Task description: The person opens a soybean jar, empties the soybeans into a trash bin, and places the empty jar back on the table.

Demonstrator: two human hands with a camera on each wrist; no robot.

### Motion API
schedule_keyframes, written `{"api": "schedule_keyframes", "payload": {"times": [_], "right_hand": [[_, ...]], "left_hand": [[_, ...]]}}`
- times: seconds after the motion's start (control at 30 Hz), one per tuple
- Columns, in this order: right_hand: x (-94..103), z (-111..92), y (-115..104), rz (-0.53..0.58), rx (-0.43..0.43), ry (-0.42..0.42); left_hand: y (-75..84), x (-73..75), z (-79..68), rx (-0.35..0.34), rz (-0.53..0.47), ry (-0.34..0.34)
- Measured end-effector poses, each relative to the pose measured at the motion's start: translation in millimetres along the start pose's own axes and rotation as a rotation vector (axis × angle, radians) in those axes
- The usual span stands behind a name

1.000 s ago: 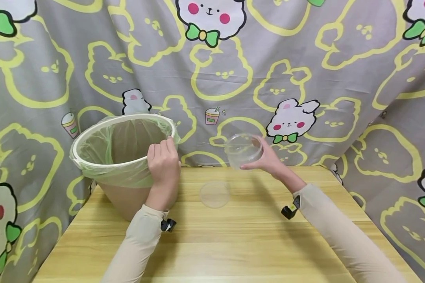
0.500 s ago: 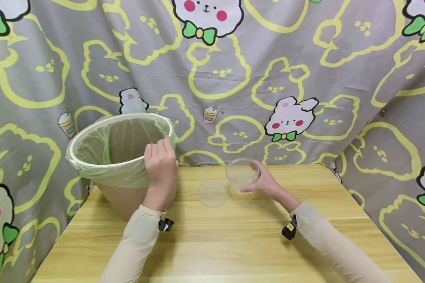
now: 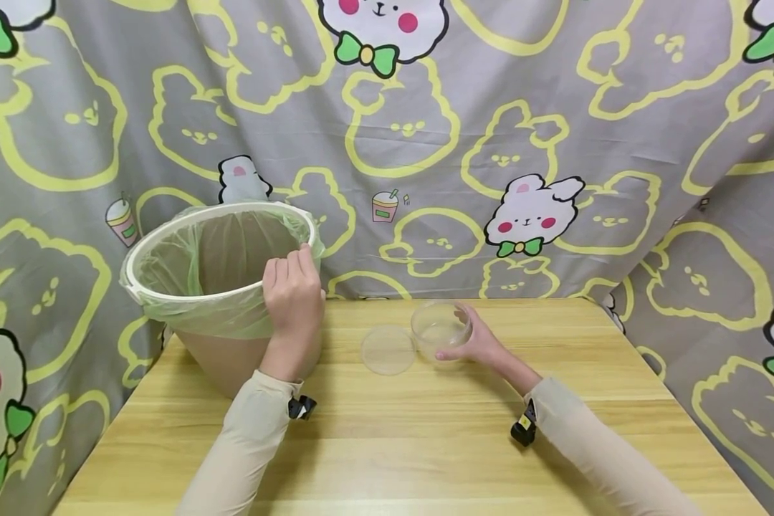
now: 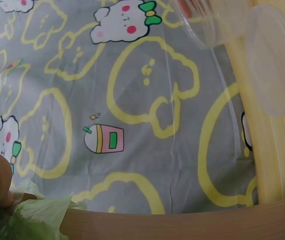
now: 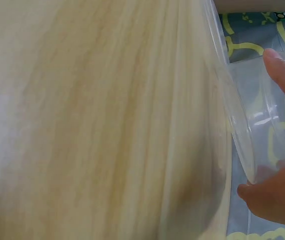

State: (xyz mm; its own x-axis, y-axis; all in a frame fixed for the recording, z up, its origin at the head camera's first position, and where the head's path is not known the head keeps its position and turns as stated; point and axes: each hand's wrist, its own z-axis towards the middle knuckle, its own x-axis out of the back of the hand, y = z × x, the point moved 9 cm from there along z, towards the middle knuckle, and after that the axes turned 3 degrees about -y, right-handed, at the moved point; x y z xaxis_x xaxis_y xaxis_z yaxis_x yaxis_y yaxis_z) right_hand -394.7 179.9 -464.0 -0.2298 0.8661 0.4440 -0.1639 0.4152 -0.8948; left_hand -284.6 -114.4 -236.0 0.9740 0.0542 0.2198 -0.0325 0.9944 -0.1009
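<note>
My left hand (image 3: 293, 294) grips the right side of the rim of a brown trash can (image 3: 213, 362). Over the can's white rim ring folds a thin green trash bag (image 3: 226, 322), also visible as a crumpled edge (image 4: 40, 217) in the left wrist view. A round clear plastic bowl (image 3: 437, 331) is held upright by my right hand (image 3: 480, 340), thumb on the near side and fingers behind. It is at the tabletop; whether its base touches cannot be told. Just left of the bowl, a clear round lid (image 3: 388, 351) lies flat.
A light wooden table (image 3: 393, 444) spans the front and middle. Behind it and at both sides hangs a grey curtain (image 3: 419, 251) with cartoon bears and rabbits. Small black cameras sit on both wrists, the right one (image 3: 524, 424) close above the table.
My right hand has brought the bowl down from in front of the curtain to the tabletop beside the lid. The left hand keeps its grip on the can's rim.
</note>
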Motion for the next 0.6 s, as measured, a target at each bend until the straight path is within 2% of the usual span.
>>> {"api": "schedule_keyframes", "payload": {"times": [0.33,0.6], "right_hand": [[-3.8,-2,9,-0.005,0.011,-0.035],[-4.7,-7,18,-0.005,-0.048,-0.056]], "left_hand": [[-1.1,1.0,-1.4,0.003,-0.004,0.006],[-0.3,2.2,-2.6,0.002,-0.018,0.015]]}}
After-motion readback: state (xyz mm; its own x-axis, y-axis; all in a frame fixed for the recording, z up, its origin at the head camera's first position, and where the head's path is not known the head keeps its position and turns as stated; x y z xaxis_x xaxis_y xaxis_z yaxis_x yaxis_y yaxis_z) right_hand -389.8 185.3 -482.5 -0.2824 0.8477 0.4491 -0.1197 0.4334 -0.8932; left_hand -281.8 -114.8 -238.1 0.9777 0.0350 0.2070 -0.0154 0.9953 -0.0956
